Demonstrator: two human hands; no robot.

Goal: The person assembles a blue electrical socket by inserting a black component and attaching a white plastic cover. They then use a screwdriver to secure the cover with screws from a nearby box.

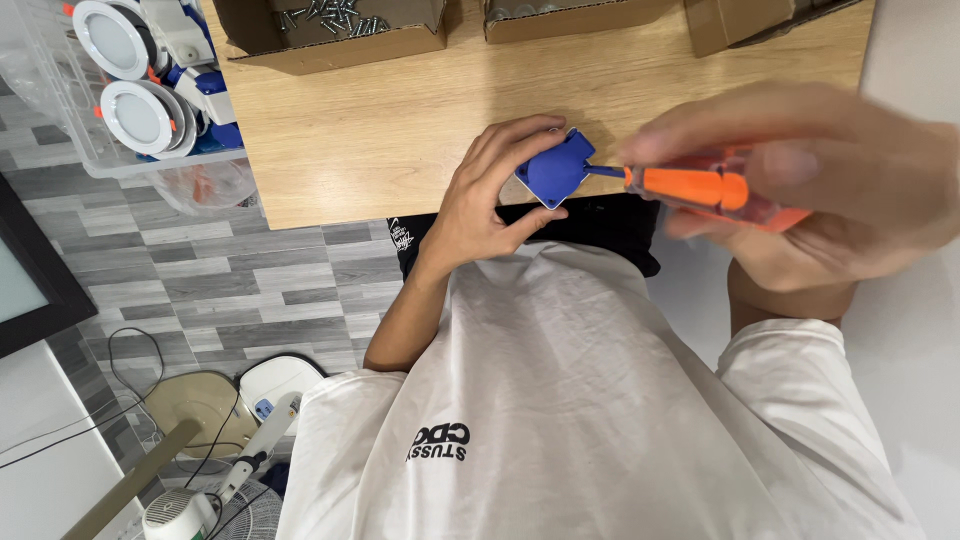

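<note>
A blue plastic part [556, 168] is gripped by the left hand [488, 195] at the table edge [330, 205]. At 3 o'clock, an orange screwdriver [700, 188], clasped in the right hand [830, 185], is pressed in; the screw appears unfinished.

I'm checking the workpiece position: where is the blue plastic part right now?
In the head view, the blue plastic part sits at the wooden table's near edge, held by the left hand, with the orange-handled screwdriver touching its right side.
</note>
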